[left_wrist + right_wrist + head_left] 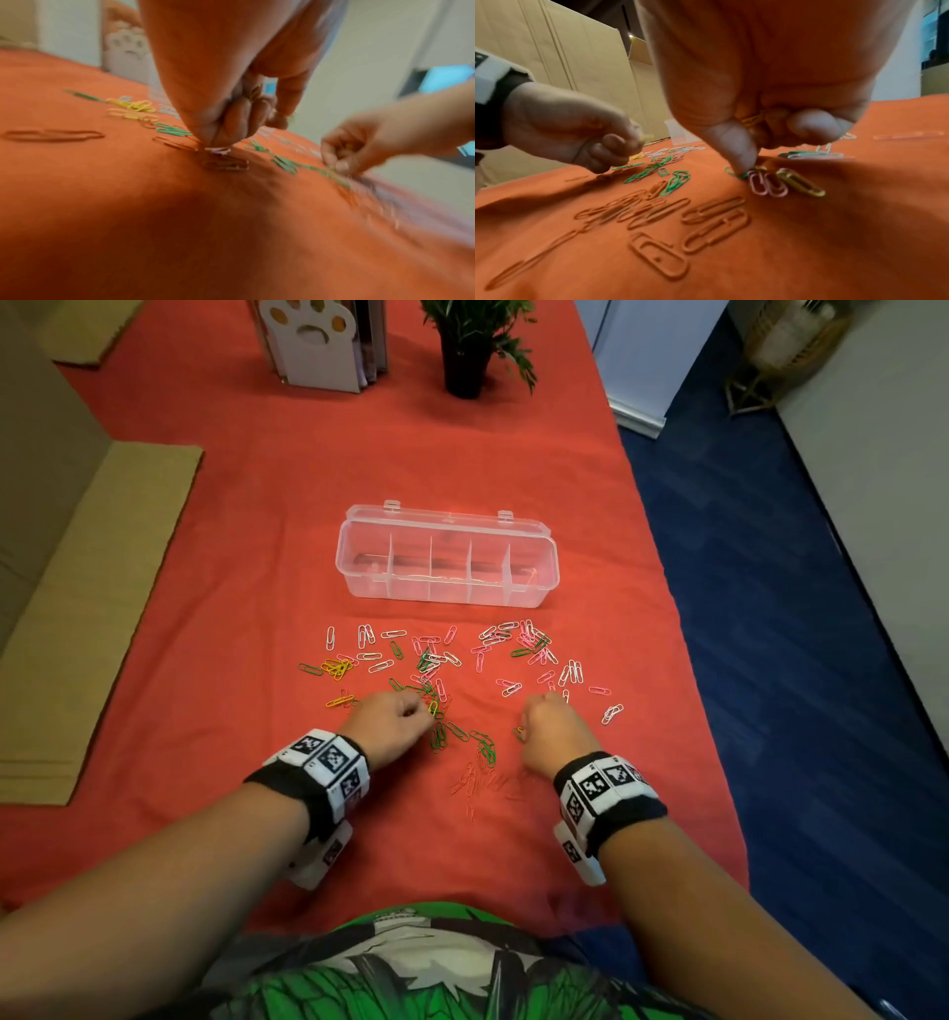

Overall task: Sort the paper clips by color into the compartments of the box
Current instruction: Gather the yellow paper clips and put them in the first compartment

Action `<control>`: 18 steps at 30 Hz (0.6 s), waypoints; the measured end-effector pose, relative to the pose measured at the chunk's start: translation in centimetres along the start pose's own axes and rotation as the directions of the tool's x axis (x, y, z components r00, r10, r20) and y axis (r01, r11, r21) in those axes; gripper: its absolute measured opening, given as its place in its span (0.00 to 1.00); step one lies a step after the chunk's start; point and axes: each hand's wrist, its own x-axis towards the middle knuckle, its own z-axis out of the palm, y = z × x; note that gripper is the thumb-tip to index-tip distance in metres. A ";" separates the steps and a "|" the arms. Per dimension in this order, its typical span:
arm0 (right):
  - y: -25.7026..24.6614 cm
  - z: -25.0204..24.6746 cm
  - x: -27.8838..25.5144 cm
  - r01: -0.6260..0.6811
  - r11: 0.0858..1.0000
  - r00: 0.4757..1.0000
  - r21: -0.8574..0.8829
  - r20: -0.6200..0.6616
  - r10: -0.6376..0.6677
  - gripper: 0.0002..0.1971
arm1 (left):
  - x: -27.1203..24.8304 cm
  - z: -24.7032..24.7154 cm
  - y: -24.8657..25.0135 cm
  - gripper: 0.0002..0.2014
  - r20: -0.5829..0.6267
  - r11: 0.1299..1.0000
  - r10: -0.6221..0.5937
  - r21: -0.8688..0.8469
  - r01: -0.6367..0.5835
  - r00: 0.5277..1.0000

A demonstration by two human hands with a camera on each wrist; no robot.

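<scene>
A clear box [534, 588] with several bare compartments lies open beyond the scattered paper clips [436, 660], which are white, pink, green, yellow and orange. My left hand [408, 711] hovers curled over the green clips [441, 737]. It grips yellow clips [255, 93] in its palm, and its thumb tip meets a pale clip [218, 150] on the cloth. My right hand [536, 719] is curled too, with yellow clips [753, 119] in its palm. Its thumb [736, 150] presses a green clip [740, 175] beside two pink clips [766, 183] and a yellow clip [802, 183].
A red cloth [257, 608] covers the table. Orange clips [477, 780] lie nearest me and are hard to see against it. Flat cardboard [87, 618] lies at the left, a paw-print file holder [318, 341] and a potted plant [464, 356] at the back. The table's right edge [683, 618] drops to blue floor.
</scene>
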 end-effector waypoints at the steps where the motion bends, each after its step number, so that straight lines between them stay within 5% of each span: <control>1: -0.1 0.1 0.3 0.009 0.999 1.000 0.031 -0.011 -0.009 0.11 | -0.1 -0.3 0.3 0.11 0.005 0.980 -0.046 -0.195 0.046 0.999; 3: -0.4 -0.2 0.8 -0.006 0.989 1.000 0.148 -0.009 0.007 0.05 | -0.2 -1.0 0.9 0.04 0.043 0.827 -0.103 -0.551 0.110 0.994; 5: -0.8 -0.6 1.2 -0.061 0.913 0.998 0.403 0.038 0.050 0.11 | -0.5 -1.9 1.3 0.02 0.139 0.614 -0.074 -0.774 0.155 0.988; 7: -1.3 -1.1 1.5 -0.145 0.704 0.989 0.695 0.110 0.095 0.14 | -0.9 -2.8 1.5 0.02 0.190 0.438 0.032 -0.885 0.157 0.981; 10: -1.7 -2.1 1.5 -0.182 0.436 0.983 0.881 0.162 0.083 0.17 | -1.0 -3.6 1.9 0.10 0.222 0.296 0.106 -0.938 0.182 0.969; 14: -0.9 -3.5 1.5 -0.192 0.164 0.981 0.968 0.190 0.024 0.15 | -0.6 -3.9 2.2 0.11 0.287 0.237 0.032 -0.933 0.272 0.957; 18: 0.8 -3.8 0.7 -0.279 -0.046 0.955 0.959 0.282 0.090 0.10 | -0.2 -2.8 2.4 0.15 0.299 0.385 -0.117 -0.866 0.320 0.947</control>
